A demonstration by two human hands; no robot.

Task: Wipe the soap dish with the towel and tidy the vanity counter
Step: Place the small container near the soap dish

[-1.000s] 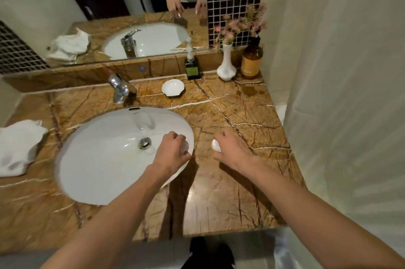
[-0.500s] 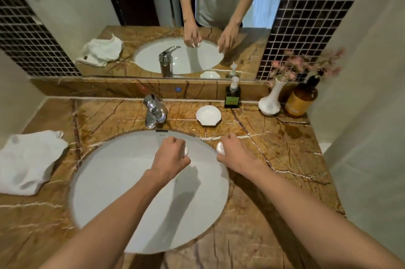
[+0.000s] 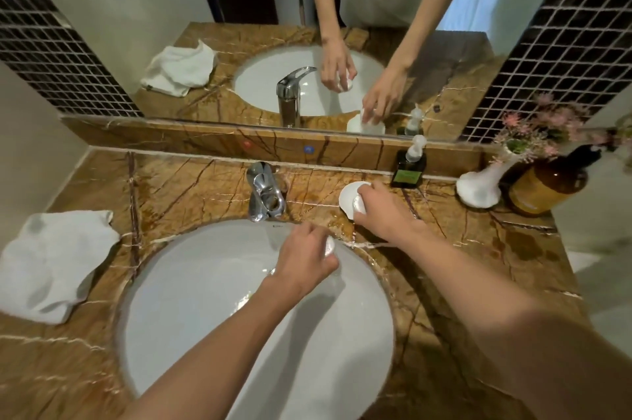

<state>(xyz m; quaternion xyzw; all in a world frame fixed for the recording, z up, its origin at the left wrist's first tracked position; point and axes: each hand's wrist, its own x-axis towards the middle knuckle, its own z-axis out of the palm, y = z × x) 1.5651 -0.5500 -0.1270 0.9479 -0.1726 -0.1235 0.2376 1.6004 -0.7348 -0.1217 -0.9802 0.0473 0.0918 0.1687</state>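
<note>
The brown marble desk fills the frame, veined in white, and the big white oval sink is sunk into its centre. Above it the mirror spans the upper half of the frame. The white towel lies crumpled at the left edge of the frame, on the desk and well apart from both hands. The chrome faucet stands just behind the sink, centre of the frame. Over at the right edge there's an amber bottle, a white vase with pink flowers just beside it, and a dark pump bottle against the backsplash. The right hand reaches to the white soap dish, right of the faucet, its grip closed around a small white soap piece held right at the dish; whether that piece touches the dish, I cannot tell. The left hand hangs over the back rim of the sink, its grip curled tight on another small white piece.
</note>
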